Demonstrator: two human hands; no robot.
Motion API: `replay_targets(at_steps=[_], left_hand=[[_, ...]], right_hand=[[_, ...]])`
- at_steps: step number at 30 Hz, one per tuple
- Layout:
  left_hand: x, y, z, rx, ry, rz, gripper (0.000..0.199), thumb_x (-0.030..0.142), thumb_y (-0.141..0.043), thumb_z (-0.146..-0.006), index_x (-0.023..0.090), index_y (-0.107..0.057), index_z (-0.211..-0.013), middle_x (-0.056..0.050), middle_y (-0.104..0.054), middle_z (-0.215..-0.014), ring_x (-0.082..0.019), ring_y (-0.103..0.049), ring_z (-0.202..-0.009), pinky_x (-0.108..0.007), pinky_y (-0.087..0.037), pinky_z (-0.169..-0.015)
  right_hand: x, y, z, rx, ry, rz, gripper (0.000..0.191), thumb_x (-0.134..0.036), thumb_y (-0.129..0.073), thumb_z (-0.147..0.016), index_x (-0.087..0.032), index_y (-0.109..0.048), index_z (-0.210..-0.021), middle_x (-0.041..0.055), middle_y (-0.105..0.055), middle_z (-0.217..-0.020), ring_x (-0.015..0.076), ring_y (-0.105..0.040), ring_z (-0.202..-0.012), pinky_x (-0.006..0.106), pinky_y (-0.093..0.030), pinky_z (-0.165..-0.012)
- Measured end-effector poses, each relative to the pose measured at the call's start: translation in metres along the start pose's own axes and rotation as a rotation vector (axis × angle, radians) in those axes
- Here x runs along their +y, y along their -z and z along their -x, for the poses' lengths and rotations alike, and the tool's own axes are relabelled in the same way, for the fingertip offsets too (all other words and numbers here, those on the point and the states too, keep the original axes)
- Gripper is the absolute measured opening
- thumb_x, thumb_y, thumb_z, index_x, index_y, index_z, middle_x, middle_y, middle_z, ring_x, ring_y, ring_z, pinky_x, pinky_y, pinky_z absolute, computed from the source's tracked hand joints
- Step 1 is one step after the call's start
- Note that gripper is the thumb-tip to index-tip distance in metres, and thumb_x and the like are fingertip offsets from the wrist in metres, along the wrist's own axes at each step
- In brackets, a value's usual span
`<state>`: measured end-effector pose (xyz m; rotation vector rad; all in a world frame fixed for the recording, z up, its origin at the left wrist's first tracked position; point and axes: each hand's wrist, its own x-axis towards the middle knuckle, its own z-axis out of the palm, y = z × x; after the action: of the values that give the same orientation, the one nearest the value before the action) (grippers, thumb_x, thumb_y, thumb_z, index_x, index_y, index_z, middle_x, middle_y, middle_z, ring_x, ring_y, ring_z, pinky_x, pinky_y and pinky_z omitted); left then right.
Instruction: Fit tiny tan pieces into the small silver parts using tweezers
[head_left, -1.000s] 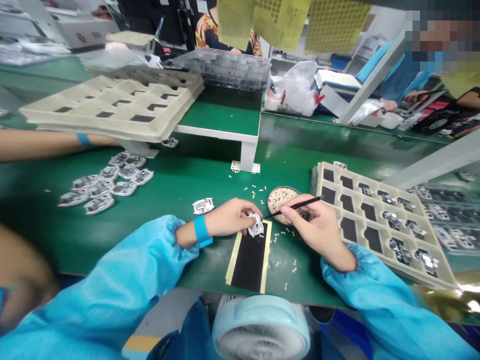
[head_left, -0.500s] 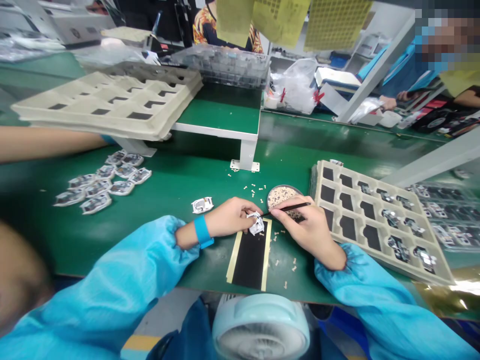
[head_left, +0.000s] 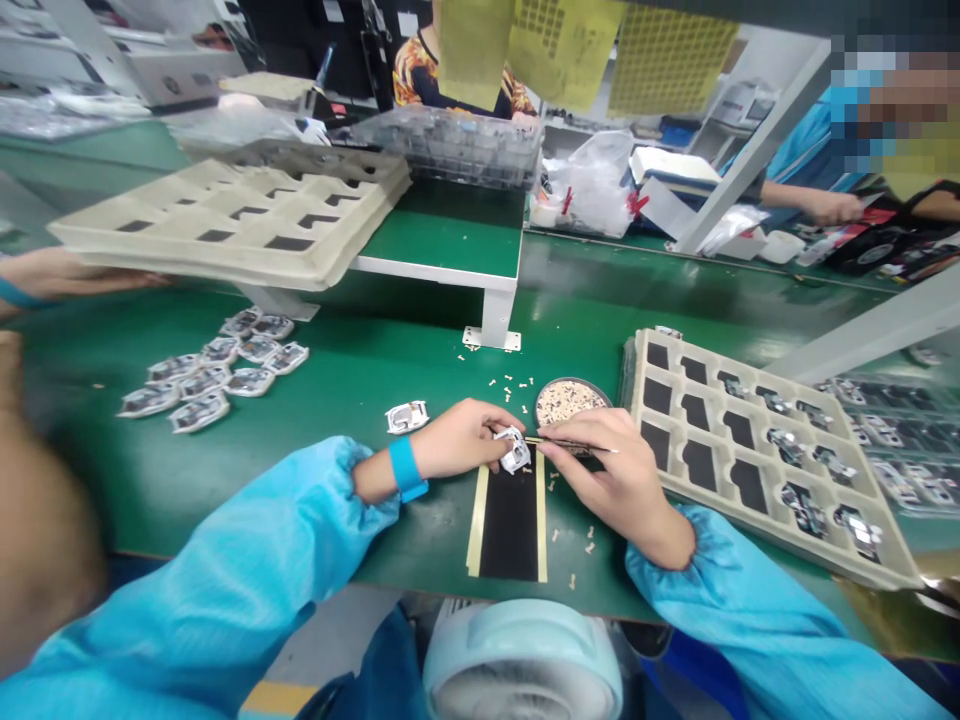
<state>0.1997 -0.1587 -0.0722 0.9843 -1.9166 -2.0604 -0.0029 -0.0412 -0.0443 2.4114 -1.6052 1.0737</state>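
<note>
My left hand (head_left: 465, 437) pinches a small white part with a metallic inside (head_left: 515, 452) above the top of a black mat (head_left: 510, 525) edged with yellow tape. In my right hand (head_left: 611, 470) is a thin dark pair of tweezers (head_left: 577, 444), its tip pointing left at the white part. Whether the tip touches the part I cannot tell. Behind my right hand sits a round dish (head_left: 571, 398) of tiny cream and black pieces. A similar white part (head_left: 407, 416) lies left of my left wrist.
Several white parts (head_left: 202, 382) lie grouped at the left. A compartment tray (head_left: 795, 540) partly filled with parts stands at the right. Another person's hand (head_left: 75, 275) is by the raised tray (head_left: 315, 265). Tiny pieces are scattered near the mat; a fan (head_left: 525, 660) is below the edge.
The tweezers in my right hand have tilted, their rear end now lower. The other person's arm at the left has drawn back, so the hand shows beside the raised tray. The view has shifted slightly.
</note>
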Motion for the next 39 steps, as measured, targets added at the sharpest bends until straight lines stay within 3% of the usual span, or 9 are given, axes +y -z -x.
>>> replay_targets(at_steps=[5,21,24,28,30,33,35,37,39], left_hand=[[0.005,0.001,0.003,0.024,0.017,0.011,0.034,-0.005,-0.063,-0.094,-0.001,-0.070,-0.127,-0.006,-0.076,-0.086,-0.011,-0.071,-0.064,-0.012,-0.054,-0.059],[0.000,0.002,0.002,0.042,0.018,0.031,0.036,0.005,-0.062,-0.097,0.000,-0.071,-0.131,-0.009,-0.076,-0.084,-0.015,-0.073,-0.066,-0.015,-0.051,-0.057],[-0.003,0.006,0.000,0.023,0.029,0.041,0.043,0.015,-0.063,-0.093,0.000,-0.071,-0.133,-0.011,-0.076,-0.087,-0.017,-0.073,-0.069,-0.017,-0.051,-0.056],[-0.006,0.011,0.000,-0.028,-0.029,0.085,0.059,0.032,-0.067,-0.080,-0.001,-0.071,-0.130,-0.014,-0.077,-0.097,-0.018,-0.073,-0.071,-0.019,-0.050,-0.056],[-0.004,0.011,0.003,-0.046,-0.041,0.074,0.065,0.039,-0.069,-0.078,-0.001,-0.070,-0.129,-0.015,-0.077,-0.096,-0.019,-0.072,-0.071,-0.019,-0.049,-0.057],[-0.001,0.011,0.006,-0.047,-0.040,0.025,0.065,0.045,-0.071,-0.078,0.002,-0.069,-0.126,-0.015,-0.076,-0.096,-0.019,-0.071,-0.072,-0.020,-0.048,-0.058],[0.001,0.011,0.006,-0.026,-0.044,-0.006,0.064,0.049,-0.070,-0.077,0.005,-0.067,-0.122,-0.014,-0.075,-0.096,-0.020,-0.070,-0.073,-0.021,-0.047,-0.059],[0.002,0.012,0.006,-0.004,-0.060,-0.001,0.064,0.050,-0.070,-0.074,0.006,-0.063,-0.120,-0.013,-0.073,-0.096,-0.021,-0.070,-0.075,-0.023,-0.047,-0.060],[0.003,0.011,0.005,0.008,-0.078,0.029,0.069,0.049,-0.071,-0.071,0.006,-0.058,-0.124,-0.014,-0.072,-0.098,-0.022,-0.069,-0.074,-0.024,-0.048,-0.061]], right_hand=[[0.002,0.004,-0.007,0.082,-0.032,-0.112,0.022,-0.014,-0.080,-0.085,-0.019,-0.070,-0.104,-0.0096,-0.071,-0.103,-0.0016,-0.066,-0.100,0.020,-0.047,-0.096],[0.009,0.002,-0.002,-0.006,-0.101,-0.088,0.010,-0.025,-0.076,-0.092,-0.024,-0.073,-0.101,-0.0141,-0.071,-0.103,-0.0048,-0.066,-0.101,0.018,-0.043,-0.100],[0.012,0.006,-0.002,-0.090,-0.244,-0.205,0.009,-0.033,-0.073,-0.095,-0.026,-0.076,-0.100,-0.0119,-0.071,-0.103,-0.0040,-0.067,-0.103,0.017,-0.045,-0.101],[0.017,0.014,-0.006,-0.232,-0.599,-0.527,0.038,-0.053,-0.071,-0.094,-0.015,-0.074,-0.100,0.0006,-0.071,-0.106,0.0037,-0.071,-0.102,0.019,-0.056,-0.094],[0.017,0.015,-0.010,-0.253,-0.686,-0.633,0.049,-0.057,-0.074,-0.091,-0.009,-0.068,-0.101,0.0053,-0.071,-0.106,0.0056,-0.072,-0.097,0.017,-0.057,-0.089],[0.017,0.017,-0.016,-0.202,-0.653,-0.788,0.053,-0.057,-0.074,-0.090,-0.006,-0.062,-0.099,0.0084,-0.070,-0.103,0.0052,-0.070,-0.095,0.015,-0.057,-0.091],[0.020,0.025,-0.019,-0.128,-0.628,-0.858,0.060,-0.066,-0.061,-0.097,-0.007,-0.056,-0.096,0.0097,-0.068,-0.101,0.0060,-0.069,-0.094,0.017,-0.058,-0.092],[0.026,0.043,-0.018,0.000,-0.650,-0.869,0.065,-0.075,-0.043,-0.101,-0.010,-0.047,-0.096,0.0079,-0.065,-0.097,0.0069,-0.067,-0.088,0.021,-0.059,-0.086],[0.038,0.073,-0.015,0.158,-0.728,-0.702,0.066,-0.077,-0.029,-0.102,-0.013,-0.042,-0.102,0.0040,-0.059,-0.088,0.0051,-0.059,-0.073,0.019,-0.054,-0.072]])
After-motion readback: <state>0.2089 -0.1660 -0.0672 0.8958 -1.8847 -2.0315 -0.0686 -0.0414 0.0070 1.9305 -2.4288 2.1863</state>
